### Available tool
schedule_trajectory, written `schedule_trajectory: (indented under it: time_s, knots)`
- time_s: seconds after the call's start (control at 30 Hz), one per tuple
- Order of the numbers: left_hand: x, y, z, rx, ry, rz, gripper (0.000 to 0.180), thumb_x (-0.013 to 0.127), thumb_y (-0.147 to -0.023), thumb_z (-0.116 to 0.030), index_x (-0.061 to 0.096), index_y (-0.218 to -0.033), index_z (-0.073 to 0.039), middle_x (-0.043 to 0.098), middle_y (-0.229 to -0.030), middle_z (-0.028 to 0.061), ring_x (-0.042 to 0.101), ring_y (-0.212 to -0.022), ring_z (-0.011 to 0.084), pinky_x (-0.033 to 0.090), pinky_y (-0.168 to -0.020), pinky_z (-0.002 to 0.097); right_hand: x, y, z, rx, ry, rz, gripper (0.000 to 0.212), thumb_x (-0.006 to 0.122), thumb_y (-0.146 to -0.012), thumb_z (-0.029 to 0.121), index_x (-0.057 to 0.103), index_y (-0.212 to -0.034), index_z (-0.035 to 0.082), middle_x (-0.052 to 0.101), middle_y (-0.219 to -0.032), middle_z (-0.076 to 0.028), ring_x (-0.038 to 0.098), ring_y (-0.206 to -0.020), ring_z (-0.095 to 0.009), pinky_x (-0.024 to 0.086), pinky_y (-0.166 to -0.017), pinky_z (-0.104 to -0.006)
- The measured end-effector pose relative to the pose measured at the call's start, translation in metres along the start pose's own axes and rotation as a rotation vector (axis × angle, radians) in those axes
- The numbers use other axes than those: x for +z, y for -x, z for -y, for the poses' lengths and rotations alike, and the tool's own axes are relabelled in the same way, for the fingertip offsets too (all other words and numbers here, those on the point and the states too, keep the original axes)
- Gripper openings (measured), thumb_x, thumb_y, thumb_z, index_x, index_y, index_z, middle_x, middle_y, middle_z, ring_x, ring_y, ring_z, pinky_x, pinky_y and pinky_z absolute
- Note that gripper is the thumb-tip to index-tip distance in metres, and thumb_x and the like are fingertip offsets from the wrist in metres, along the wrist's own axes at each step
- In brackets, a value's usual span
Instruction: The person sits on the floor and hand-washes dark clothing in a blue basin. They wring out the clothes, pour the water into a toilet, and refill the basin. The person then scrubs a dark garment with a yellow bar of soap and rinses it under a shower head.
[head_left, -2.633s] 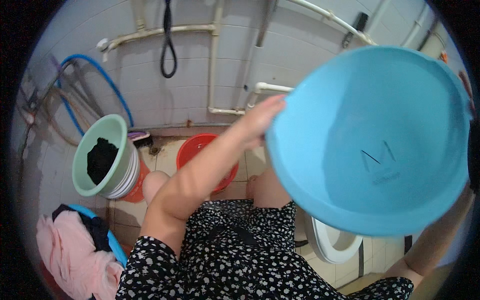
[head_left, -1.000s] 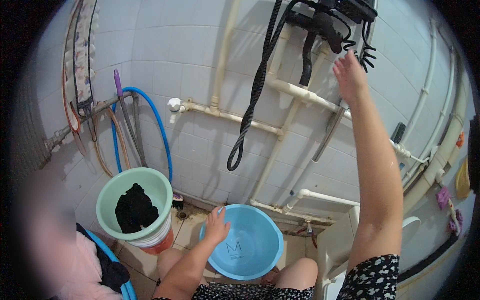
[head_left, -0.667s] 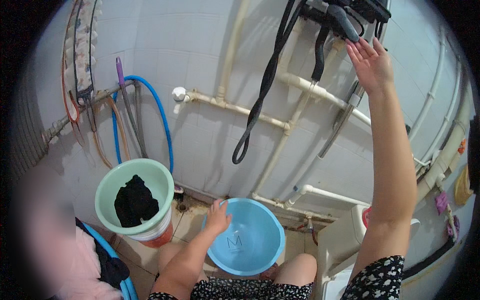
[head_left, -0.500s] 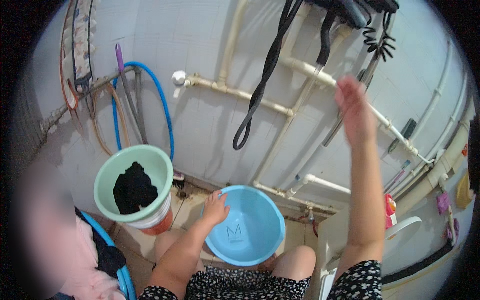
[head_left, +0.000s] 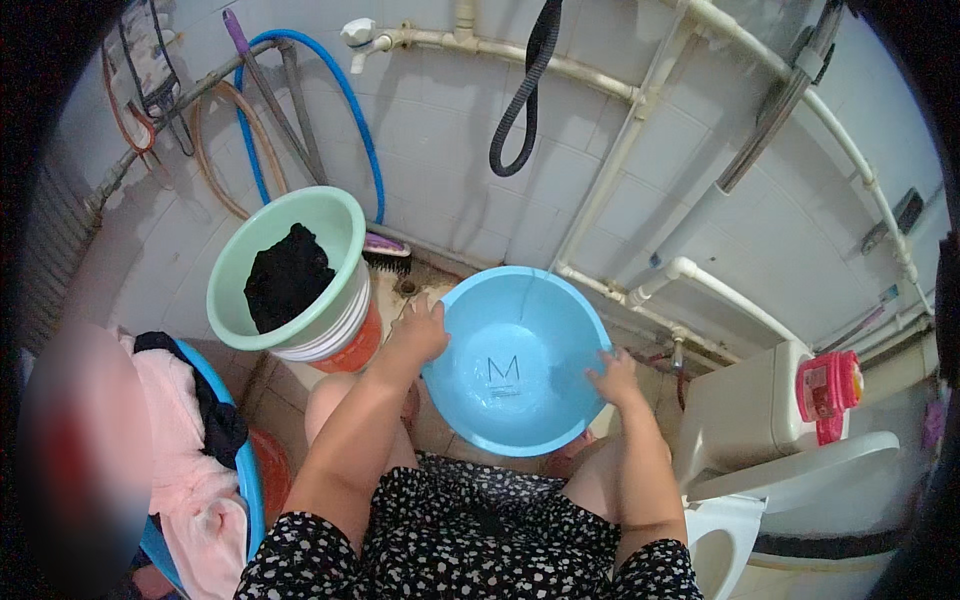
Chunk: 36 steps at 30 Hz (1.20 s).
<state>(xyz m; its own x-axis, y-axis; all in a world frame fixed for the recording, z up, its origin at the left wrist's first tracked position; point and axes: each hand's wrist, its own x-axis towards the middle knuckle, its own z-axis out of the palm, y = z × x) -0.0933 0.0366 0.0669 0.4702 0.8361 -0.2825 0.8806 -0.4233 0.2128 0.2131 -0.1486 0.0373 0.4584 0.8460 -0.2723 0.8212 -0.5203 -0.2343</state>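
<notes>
A round light blue basin (head_left: 490, 425) sits between my knees, with a dark printed mark and a shiny wet-looking bottom. My left hand (head_left: 422, 328) grips its left rim. At the right rim is my right hand (head_left: 617, 378), its thumb and fingers closed over the edge. Left of the basin, a pale green basin (head_left: 232, 318) rests on top of a white and orange bucket (head_left: 350, 335). Bunched black cloth (head_left: 290, 280) lies inside the green basin.
At the lower left, a blue tub (head_left: 247, 475) holds pink fluffy cloth (head_left: 175, 430) and dark cloth. A toilet (head_left: 735, 430) stands on the right, with a pink-lidded container (head_left: 830, 390) on its tank. Wall pipes (head_left: 600, 200), a blue hose (head_left: 350, 110) and a brush (head_left: 388, 252) lie beyond.
My raised right hand has come down to the basin's right rim. My left hand stays on the left rim. The view has tilted downward, bringing the toilet and tub further into sight.
</notes>
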Motion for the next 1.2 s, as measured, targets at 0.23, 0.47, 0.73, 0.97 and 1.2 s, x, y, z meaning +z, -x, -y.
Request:
schedule_trajectory:
  time_s: [0.23,0.47,0.73,0.97,1.2]
  knots:
    - [0.009,0.001,-0.009,0.01,0.113,0.027,0.078,0.062,-0.081,-0.027,0.02,-0.139,0.003,0.035,-0.133,0.0314,0.053,-0.108,0.0424,0.046,-0.089,0.0453,0.003,-0.021,-0.019,0.102,-0.272,0.117,0.065,0.059,-0.083,0.042,0.041,-0.135,0.008,0.03,-0.14,-0.027,0.042,-0.121,-0.042,0.038,-0.099,-0.0452]
    - [0.037,-0.003,-0.012,-0.062,0.018,-0.157,0.067,0.053,-0.083,-0.016,0.021,-0.139,0.003,0.029,-0.136,0.032,0.057,-0.099,0.0386,0.047,-0.085,0.0422,-0.006,-0.013,0.015,0.141,-0.166,0.097,0.063,0.058,-0.083,0.04,0.042,-0.134,0.006,0.03,-0.138,-0.032,0.038,-0.125,-0.042,0.035,-0.102,-0.0432]
    - [0.052,-0.006,-0.014,-0.039,-0.063,-0.148,0.069,0.06,-0.081,-0.025,0.028,-0.139,-0.006,0.024,-0.143,0.0231,0.029,-0.129,0.0378,0.035,-0.1,0.0468,0.008,-0.023,0.038,-0.023,-0.098,-0.105,0.059,0.061,-0.082,0.041,0.049,-0.13,0.008,0.03,-0.141,-0.026,0.031,-0.13,-0.04,0.028,-0.106,-0.0439]
    - [0.05,0.024,-0.028,0.159,-0.278,-0.13,0.053,0.063,-0.08,-0.034,0.051,-0.126,-0.01,0.033,-0.141,0.0147,0.023,-0.133,0.0342,0.017,-0.108,0.0523,0.022,-0.011,0.077,-0.24,-0.134,0.014,0.056,0.061,-0.082,0.038,0.051,-0.127,0.007,0.037,-0.139,-0.023,0.034,-0.129,-0.037,0.028,-0.106,-0.0435]
    - [0.038,0.016,-0.048,0.181,0.109,-0.012,0.031,0.054,-0.083,-0.017,0.06,-0.111,-0.006,0.056,-0.115,0.0163,0.054,-0.108,0.0301,0.031,-0.102,0.0444,0.025,-0.006,0.086,-0.321,-0.284,0.013,0.053,0.061,-0.083,0.03,0.049,-0.128,0.003,0.042,-0.135,-0.023,0.04,-0.125,-0.036,0.034,-0.103,-0.0413]
